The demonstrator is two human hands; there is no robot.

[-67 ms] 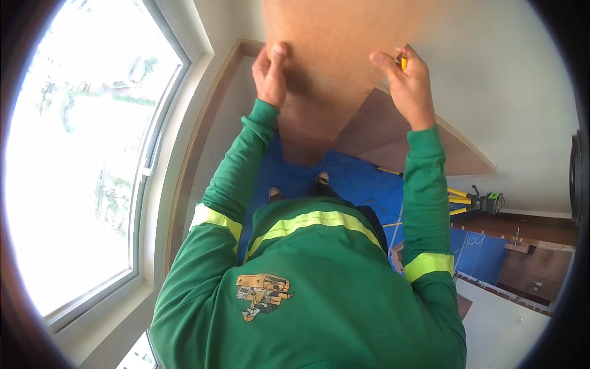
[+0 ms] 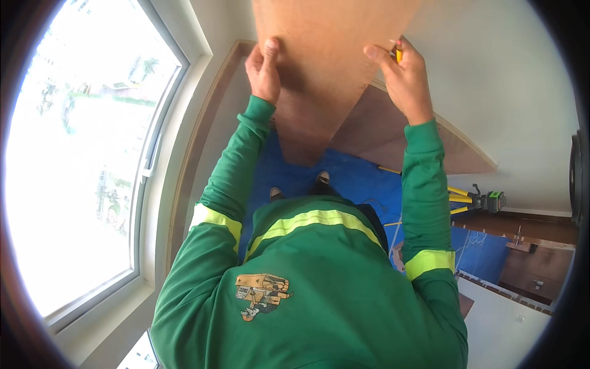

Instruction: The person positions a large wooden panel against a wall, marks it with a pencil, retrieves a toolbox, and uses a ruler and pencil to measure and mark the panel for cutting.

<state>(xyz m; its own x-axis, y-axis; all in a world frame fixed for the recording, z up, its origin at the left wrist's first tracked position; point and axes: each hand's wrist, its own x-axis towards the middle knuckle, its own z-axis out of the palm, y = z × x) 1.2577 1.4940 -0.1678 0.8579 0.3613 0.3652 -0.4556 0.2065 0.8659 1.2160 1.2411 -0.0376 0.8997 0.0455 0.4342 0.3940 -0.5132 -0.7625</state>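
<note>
A long brown wooden board (image 2: 329, 74) stands upright in front of me, its top running out of the upper edge of the view. My left hand (image 2: 264, 72) grips its left edge, thumb on the near face and fingers behind. On the opposite edge, my right hand (image 2: 402, 77) holds the board the same way, thumb in front. A yellow pencil (image 2: 399, 55) is also tucked between the fingers of that hand. The board's lower end reaches down toward the blue floor covering (image 2: 362, 163) near my shoes.
At left is a bright window (image 2: 86, 154) with a white frame. Another brown panel (image 2: 393, 132) leans against the wall at right. Beyond my right arm stands a yellow-legged tripod with a black and green device (image 2: 491, 202). Wooden pieces (image 2: 534, 270) lie further right.
Both hands and the upper part of the board have shifted slightly to the left and up. The grip stays the same.
</note>
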